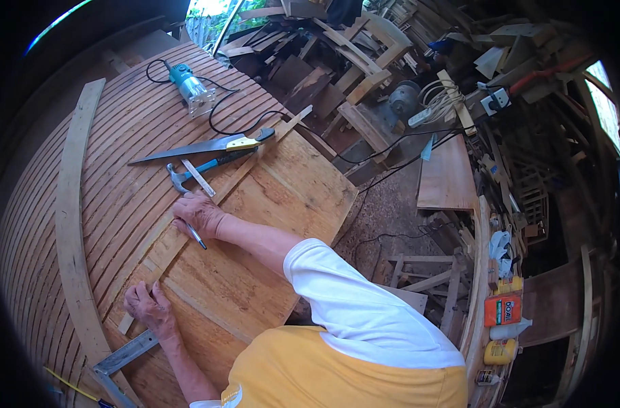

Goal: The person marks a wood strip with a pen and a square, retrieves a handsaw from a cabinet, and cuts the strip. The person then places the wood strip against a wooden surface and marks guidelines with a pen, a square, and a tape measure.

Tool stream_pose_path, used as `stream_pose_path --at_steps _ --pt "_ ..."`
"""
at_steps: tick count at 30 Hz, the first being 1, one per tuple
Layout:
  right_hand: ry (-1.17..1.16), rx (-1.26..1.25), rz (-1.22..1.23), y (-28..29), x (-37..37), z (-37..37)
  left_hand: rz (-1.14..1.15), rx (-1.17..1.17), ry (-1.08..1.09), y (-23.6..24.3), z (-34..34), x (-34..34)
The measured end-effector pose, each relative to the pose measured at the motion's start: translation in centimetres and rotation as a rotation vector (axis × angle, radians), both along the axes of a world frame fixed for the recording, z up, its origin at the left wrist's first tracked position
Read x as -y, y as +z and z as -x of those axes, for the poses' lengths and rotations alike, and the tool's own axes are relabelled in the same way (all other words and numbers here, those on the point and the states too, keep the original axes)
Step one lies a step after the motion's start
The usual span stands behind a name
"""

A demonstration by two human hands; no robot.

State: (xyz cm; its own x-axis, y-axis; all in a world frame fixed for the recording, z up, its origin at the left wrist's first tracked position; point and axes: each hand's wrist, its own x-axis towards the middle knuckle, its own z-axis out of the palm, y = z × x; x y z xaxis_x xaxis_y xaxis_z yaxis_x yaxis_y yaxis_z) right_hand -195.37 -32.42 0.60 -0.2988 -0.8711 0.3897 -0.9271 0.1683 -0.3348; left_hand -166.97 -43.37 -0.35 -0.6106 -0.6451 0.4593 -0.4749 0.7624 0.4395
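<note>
My left hand is bent over a long, thin wooden strip, thumb on one side and fingers on the other. The strip lies diagonally along a wooden panel. Farther up the strip, my right hand rests with its fingers closed on a slim pen, which pokes out toward me. Just beyond that hand a short pale flat strip lies near a blue-handled claw hammer. A handsaw lies behind the hammer. Close to my left forearm is a metal square.
Ribbed boards carry a long plank and a corded teal trimmer. Scrap wood is piled behind. At right are a power strip, an outlet box and a shelf with yellow containers.
</note>
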Motion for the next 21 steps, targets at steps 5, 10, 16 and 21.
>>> stream_pose_path --at_steps 5,10,16,21 --pt "0.008 -0.012 0.001 0.6 0.2 0.1 -0.023 0.000 0.018 0.9 -0.2 0.2" --pt "0.008 -0.003 -0.019 0.4 0.3 0.0 -0.070 -0.025 -0.003 0.7 0.2 0.3" --pt "0.006 0.039 -0.021 0.8 0.0 -0.1 -0.127 0.003 0.017 0.5 -0.2 0.0" --pt "-0.023 0.089 0.017 0.9 -0.1 -0.2 -0.118 0.007 -0.003 -0.1 -0.4 0.0"
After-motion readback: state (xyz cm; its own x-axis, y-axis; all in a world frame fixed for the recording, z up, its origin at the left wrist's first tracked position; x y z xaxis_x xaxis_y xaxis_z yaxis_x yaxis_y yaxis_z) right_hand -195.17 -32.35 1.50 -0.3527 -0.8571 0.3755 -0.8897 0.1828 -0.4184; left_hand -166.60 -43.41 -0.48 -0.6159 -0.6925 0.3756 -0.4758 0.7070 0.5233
